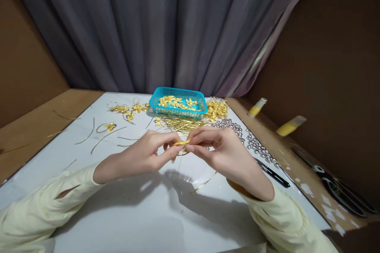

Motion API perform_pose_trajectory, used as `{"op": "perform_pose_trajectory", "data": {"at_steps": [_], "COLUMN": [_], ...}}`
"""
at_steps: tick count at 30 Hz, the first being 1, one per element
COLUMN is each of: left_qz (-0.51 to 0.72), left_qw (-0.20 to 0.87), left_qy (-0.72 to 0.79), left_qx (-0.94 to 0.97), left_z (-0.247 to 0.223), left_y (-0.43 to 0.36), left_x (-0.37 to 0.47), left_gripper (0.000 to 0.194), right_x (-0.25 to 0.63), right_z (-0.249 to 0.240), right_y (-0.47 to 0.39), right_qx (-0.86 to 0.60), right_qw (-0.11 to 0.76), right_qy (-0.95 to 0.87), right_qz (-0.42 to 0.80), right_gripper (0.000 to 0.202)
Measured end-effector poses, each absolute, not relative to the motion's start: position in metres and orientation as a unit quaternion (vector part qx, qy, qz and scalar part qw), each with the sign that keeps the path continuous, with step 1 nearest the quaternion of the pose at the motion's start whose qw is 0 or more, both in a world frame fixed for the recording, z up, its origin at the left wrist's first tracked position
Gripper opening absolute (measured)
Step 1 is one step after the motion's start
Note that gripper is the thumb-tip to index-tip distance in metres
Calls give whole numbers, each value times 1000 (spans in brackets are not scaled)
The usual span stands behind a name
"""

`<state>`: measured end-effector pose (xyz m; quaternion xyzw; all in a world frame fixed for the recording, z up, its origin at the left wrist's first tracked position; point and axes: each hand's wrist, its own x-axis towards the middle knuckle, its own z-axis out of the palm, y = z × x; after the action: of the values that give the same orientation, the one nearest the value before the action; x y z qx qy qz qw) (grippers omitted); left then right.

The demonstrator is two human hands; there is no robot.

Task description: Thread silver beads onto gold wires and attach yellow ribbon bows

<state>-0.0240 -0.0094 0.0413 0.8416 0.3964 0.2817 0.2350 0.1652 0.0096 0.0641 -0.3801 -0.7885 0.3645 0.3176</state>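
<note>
A small yellow ribbon flower (181,142) is pinched between both hands above the middle of the white board. My left hand (151,150) grips its left side with thumb and fingers closed. From the right, my right hand (221,150) pinches the other side. A thin gold wire curves below the fingertips; whether it is joined to the flower I cannot tell. Just beyond the hands lies a bundle of gold wires (188,125). Behind that, a blue basket (178,115) holds several yellow flowers.
Silver beads (230,125) spread to the right, near a black pen-like tool (273,173). Scissors (338,191), paper scraps and two yellow-filled tubes (291,126) are at the right edge. More flowers (218,110) flank the basket; loose wires (107,139) lie left.
</note>
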Motion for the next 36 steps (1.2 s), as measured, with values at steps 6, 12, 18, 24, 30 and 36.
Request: {"op": "perform_pose_trajectory", "data": {"at_steps": [6,12,18,24,30,36], "left_qz": [293,273,277,345,392,367], "left_qw": [230,247,284,309,374,339], "left_qy": [391,412,448,484,455,462], "left_qx": [841,834,802,742,707,733], "left_z": [42,41,42,45,43,41], "left_y": [-9,-7,-4,-2,-2,-3], "left_x": [-25,-24,-22,-20,-19,-20], "left_gripper": [22,26,25,31,30,27], "right_x": [167,167,165,162,157,153], "right_z": [65,63,53,41,41,51], "right_y": [11,9,12,12,11,21], "right_qx": [-391,-391,-366,-381,-392,-402], "right_qw": [316,301,325,342,341,275], "right_qy": [-750,-788,-819,-847,-830,-787], "right_qz": [430,367,300,141,206,377], "right_gripper": [12,16,12,24,20,22]}}
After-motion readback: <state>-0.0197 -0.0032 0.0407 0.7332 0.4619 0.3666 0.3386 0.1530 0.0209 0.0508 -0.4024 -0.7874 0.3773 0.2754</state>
